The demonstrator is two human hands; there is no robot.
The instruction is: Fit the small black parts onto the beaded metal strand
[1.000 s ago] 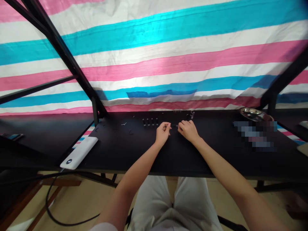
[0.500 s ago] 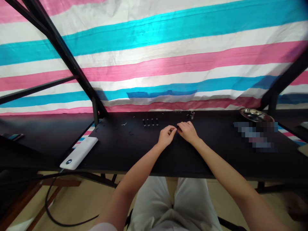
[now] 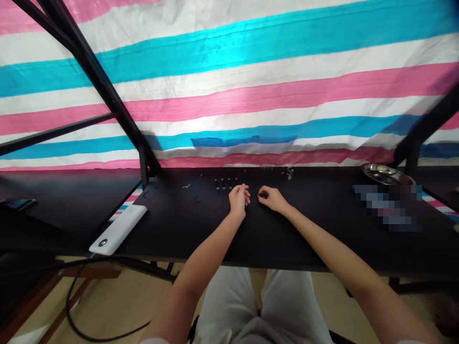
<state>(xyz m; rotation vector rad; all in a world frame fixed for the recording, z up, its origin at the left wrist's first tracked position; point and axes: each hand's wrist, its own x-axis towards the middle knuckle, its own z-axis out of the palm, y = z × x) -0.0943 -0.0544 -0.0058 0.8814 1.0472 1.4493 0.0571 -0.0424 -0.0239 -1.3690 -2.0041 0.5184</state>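
My right hand [image 3: 274, 198] is closed just over the black table [image 3: 304, 229], its thumb and fingers pinching a small dark piece [image 3: 264, 195] too small to name. A short gap to the left of it, my left hand [image 3: 238, 199] is turned partly on edge with its fingers loosely apart and nothing visible in them. Beyond the left hand stands a row of several small black cylinders [image 3: 223, 184] with pale ends; the hand is close to the rightmost one.
Small clear pieces [image 3: 267, 167] and a clear tube [image 3: 290, 174] lie at the table's back edge. White scraps [image 3: 186, 186] are further left. A white power bank [image 3: 118, 229] lies at the left, a shiny metal dish [image 3: 389, 175] at the back right, near a blurred-out patch.
My hands were together, fingertips nearly touching. Now they have parted: the left has moved slightly left and loosened its fingers, while the right has turned and pinches the dark piece.
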